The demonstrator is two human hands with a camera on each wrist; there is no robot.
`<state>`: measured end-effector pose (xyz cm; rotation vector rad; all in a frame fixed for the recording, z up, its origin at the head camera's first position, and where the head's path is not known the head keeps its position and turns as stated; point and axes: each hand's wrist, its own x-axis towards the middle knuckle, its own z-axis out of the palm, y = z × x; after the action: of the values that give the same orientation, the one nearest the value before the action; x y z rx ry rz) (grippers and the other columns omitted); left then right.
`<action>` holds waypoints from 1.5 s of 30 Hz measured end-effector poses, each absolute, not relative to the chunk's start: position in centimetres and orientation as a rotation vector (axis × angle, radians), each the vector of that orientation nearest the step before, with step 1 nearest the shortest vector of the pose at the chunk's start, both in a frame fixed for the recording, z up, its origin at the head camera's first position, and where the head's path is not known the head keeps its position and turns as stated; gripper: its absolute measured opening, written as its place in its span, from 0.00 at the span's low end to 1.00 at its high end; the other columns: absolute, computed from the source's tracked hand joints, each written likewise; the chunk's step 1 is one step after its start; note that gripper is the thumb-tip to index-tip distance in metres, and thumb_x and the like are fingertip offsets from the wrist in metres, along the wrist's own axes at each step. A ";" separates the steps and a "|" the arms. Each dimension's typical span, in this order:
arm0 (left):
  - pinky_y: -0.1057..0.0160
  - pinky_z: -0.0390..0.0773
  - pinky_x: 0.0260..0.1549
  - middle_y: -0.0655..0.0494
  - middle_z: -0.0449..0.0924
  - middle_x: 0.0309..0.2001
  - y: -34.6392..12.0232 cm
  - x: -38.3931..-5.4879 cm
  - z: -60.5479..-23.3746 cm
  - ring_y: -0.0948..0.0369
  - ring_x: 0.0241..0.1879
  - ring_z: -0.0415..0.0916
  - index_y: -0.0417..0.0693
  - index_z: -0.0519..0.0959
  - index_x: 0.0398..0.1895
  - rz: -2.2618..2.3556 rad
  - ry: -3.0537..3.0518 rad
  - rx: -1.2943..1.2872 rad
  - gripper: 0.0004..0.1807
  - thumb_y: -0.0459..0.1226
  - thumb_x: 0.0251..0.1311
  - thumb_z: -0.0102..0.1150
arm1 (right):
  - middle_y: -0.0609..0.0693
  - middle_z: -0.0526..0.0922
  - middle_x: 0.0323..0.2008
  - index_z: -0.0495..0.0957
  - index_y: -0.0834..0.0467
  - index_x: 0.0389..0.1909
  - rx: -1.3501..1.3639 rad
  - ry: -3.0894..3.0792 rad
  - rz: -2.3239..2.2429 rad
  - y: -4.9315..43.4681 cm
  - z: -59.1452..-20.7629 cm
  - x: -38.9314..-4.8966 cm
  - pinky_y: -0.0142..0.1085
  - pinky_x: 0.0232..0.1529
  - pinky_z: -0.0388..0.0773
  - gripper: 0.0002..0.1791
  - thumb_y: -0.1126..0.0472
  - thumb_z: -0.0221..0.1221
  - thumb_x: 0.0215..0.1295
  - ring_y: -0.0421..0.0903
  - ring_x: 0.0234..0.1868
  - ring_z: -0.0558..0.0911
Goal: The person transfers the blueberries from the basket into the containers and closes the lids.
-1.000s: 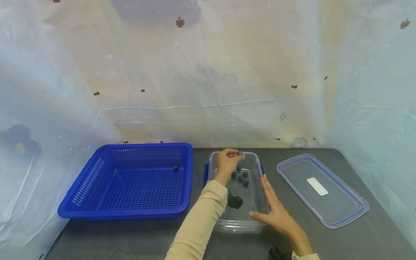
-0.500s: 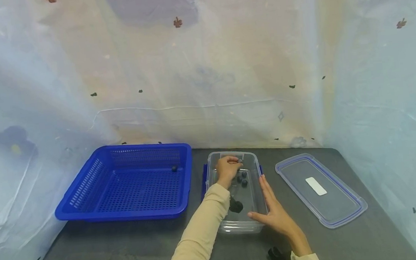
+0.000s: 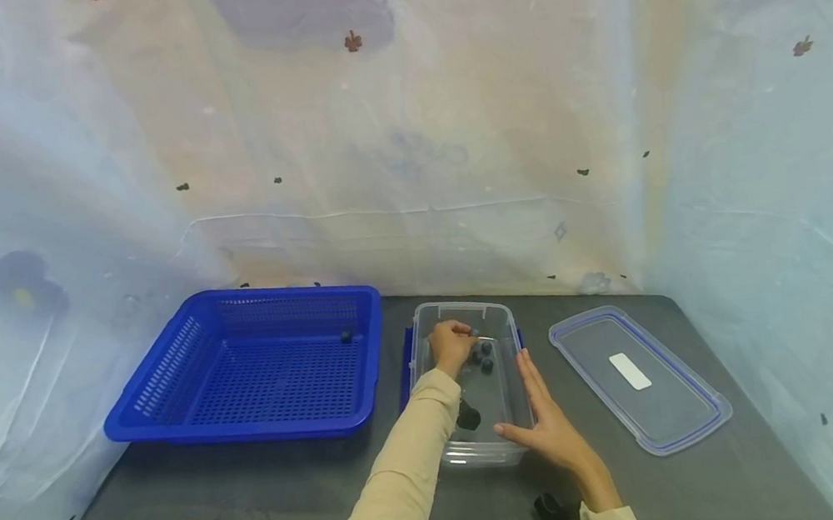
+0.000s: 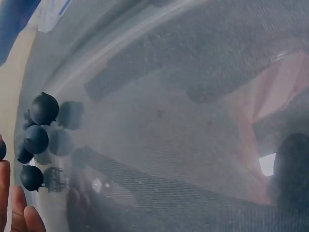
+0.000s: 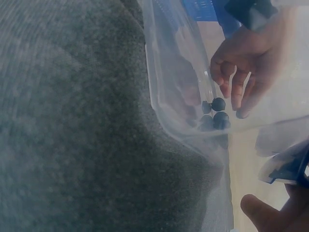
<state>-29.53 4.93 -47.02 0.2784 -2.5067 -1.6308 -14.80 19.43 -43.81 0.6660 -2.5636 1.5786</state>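
Left hand [image 3: 452, 347] has its grip pinching one small dark ball [image 4: 2, 150], inside the clear box [image 3: 484, 454] toward its far end! Should be light, maybe slippery, so best held round its middle; round, blue-black, much like the loose balls [image 4: 36, 139] beside it, with the right hand [image 3: 556, 431] spread along the box's side

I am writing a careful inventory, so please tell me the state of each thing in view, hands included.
Clear rectangular plastic container: open, upright, small round dark-blue balls inside
Clear rectangular plastic lid with blue seal: off, lying flat
Blue plastic side clasp: unfastened
Blue rectangular perforated plastic basket: upright, one ball inside
Left hand: pinching another ball
Right hand: straight-fingered, along the container's right side
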 end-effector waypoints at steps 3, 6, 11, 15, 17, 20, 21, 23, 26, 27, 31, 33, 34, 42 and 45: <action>0.62 0.79 0.34 0.53 0.83 0.27 4.8 -29.5 -47.2 0.57 0.30 0.80 0.39 0.85 0.29 -1.603 -2.540 0.271 0.10 0.27 0.41 0.76 | 0.72 0.35 0.72 0.39 0.72 0.73 0.674 -2.556 1.580 19.4 -43.9 -14.8 0.73 0.59 0.45 0.57 0.65 0.67 0.52 0.74 0.70 0.40; 0.61 0.77 0.37 0.54 0.83 0.26 4.7 -29.3 -47.4 0.57 0.31 0.79 0.39 0.85 0.28 -1.569 -2.559 0.261 0.10 0.28 0.40 0.77 | 0.73 0.35 0.72 0.39 0.73 0.73 0.677 -2.552 1.580 19.4 -43.9 -14.9 0.73 0.58 0.44 0.57 0.65 0.68 0.51 0.74 0.70 0.40; 0.62 0.77 0.36 0.54 0.84 0.25 4.7 -29.2 -47.5 0.56 0.32 0.78 0.40 0.86 0.26 -1.539 -2.571 0.249 0.10 0.28 0.38 0.78 | 0.73 0.36 0.72 0.40 0.73 0.73 0.670 -2.550 1.584 19.4 -43.9 -14.8 0.73 0.59 0.44 0.57 0.65 0.68 0.51 0.74 0.70 0.40; 0.61 0.79 0.34 0.53 0.84 0.26 4.7 -29.8 -48.1 0.56 0.30 0.80 0.41 0.86 0.26 -1.581 -2.586 0.240 0.09 0.28 0.39 0.78 | 0.73 0.35 0.72 0.39 0.73 0.73 0.673 -2.543 1.592 19.4 -43.9 -14.8 0.72 0.59 0.43 0.57 0.65 0.68 0.51 0.74 0.70 0.40; 0.62 0.78 0.30 0.56 0.83 0.24 4.7 -30.7 -49.5 0.58 0.27 0.79 0.44 0.86 0.24 -1.575 -2.557 0.182 0.10 0.29 0.37 0.79 | 0.73 0.35 0.72 0.39 0.73 0.73 0.678 -2.540 1.595 19.4 -43.9 -14.8 0.72 0.59 0.43 0.56 0.65 0.68 0.52 0.74 0.70 0.40; 0.62 0.78 0.29 0.57 0.82 0.23 4.6 -31.1 -50.0 0.59 0.26 0.78 0.46 0.85 0.23 -1.569 -2.561 0.157 0.10 0.30 0.37 0.79 | 0.73 0.35 0.72 0.39 0.72 0.73 0.681 -2.533 1.598 19.4 -44.0 -14.8 0.72 0.59 0.43 0.56 0.65 0.68 0.51 0.74 0.70 0.40; 0.61 0.78 0.30 0.57 0.82 0.23 4.6 -31.1 -50.0 0.59 0.26 0.78 0.45 0.85 0.23 -1.576 -2.557 0.156 0.10 0.29 0.37 0.79 | 0.72 0.35 0.72 0.39 0.72 0.73 0.681 -2.532 1.599 19.4 -44.0 -14.8 0.72 0.59 0.43 0.56 0.66 0.68 0.51 0.74 0.70 0.40; 0.61 0.78 0.31 0.56 0.82 0.24 4.6 -30.7 -49.7 0.58 0.27 0.78 0.44 0.85 0.24 -1.577 -2.558 0.166 0.10 0.29 0.38 0.79 | 0.72 0.35 0.72 0.39 0.72 0.73 0.681 -2.532 1.598 19.4 -44.1 -14.9 0.72 0.59 0.43 0.57 0.66 0.68 0.51 0.74 0.70 0.40; 0.60 0.79 0.33 0.53 0.83 0.26 4.7 -29.4 -47.9 0.57 0.29 0.78 0.39 0.86 0.27 -1.573 -2.574 0.207 0.09 0.28 0.41 0.77 | 0.72 0.35 0.72 0.39 0.72 0.73 0.673 -2.539 1.595 19.4 -44.1 -14.9 0.72 0.59 0.44 0.57 0.65 0.68 0.51 0.74 0.70 0.40; 0.60 0.78 0.34 0.53 0.83 0.26 4.7 -29.1 -47.6 0.57 0.29 0.78 0.39 0.86 0.28 -1.574 -2.570 0.210 0.09 0.28 0.41 0.77 | 0.72 0.35 0.72 0.39 0.73 0.73 0.673 -2.542 1.593 19.5 -44.1 -14.9 0.72 0.59 0.44 0.57 0.65 0.68 0.51 0.74 0.70 0.40; 0.60 0.78 0.35 0.55 0.82 0.26 4.7 -29.0 -47.5 0.57 0.30 0.77 0.39 0.86 0.29 -1.572 -2.560 0.198 0.09 0.29 0.42 0.76 | 0.72 0.35 0.72 0.39 0.72 0.73 0.680 -2.538 1.585 19.6 -44.3 -15.0 0.73 0.58 0.44 0.57 0.65 0.68 0.51 0.74 0.70 0.40; 0.58 0.77 0.41 0.55 0.83 0.25 4.6 -29.3 -47.7 0.56 0.32 0.78 0.40 0.86 0.29 -1.581 -2.552 0.187 0.09 0.29 0.42 0.76 | 0.73 0.36 0.72 0.39 0.71 0.73 0.696 -2.529 1.571 19.6 -44.4 -15.0 0.74 0.57 0.45 0.57 0.64 0.68 0.51 0.74 0.70 0.41; 0.57 0.77 0.43 0.55 0.83 0.25 4.6 -29.4 -47.7 0.56 0.32 0.78 0.40 0.86 0.28 -1.583 -2.548 0.185 0.09 0.29 0.42 0.77 | 0.73 0.36 0.72 0.39 0.71 0.73 0.696 -2.527 1.570 19.5 -44.2 -14.9 0.74 0.57 0.45 0.57 0.64 0.68 0.51 0.74 0.69 0.41; 0.53 0.72 0.50 0.55 0.84 0.27 4.3 -29.8 -46.2 0.59 0.29 0.80 0.43 0.86 0.29 -1.620 -2.546 0.095 0.07 0.33 0.47 0.75 | 0.70 0.35 0.73 0.39 0.71 0.73 0.662 -2.545 1.572 19.8 -45.4 -15.5 0.72 0.59 0.44 0.58 0.64 0.69 0.50 0.72 0.71 0.40; 0.56 0.74 0.46 0.55 0.84 0.28 4.1 -29.7 -45.3 0.59 0.29 0.79 0.42 0.86 0.31 -1.667 -2.533 0.059 0.07 0.34 0.49 0.74 | 0.66 0.35 0.74 0.38 0.67 0.75 0.655 -2.559 1.536 20.3 -46.9 -16.2 0.71 0.60 0.45 0.60 0.62 0.70 0.50 0.69 0.72 0.40</action>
<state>-29.70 4.13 -45.27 0.0589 -2.5331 -1.6675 -16.20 20.32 -46.89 0.6553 -2.5591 1.5358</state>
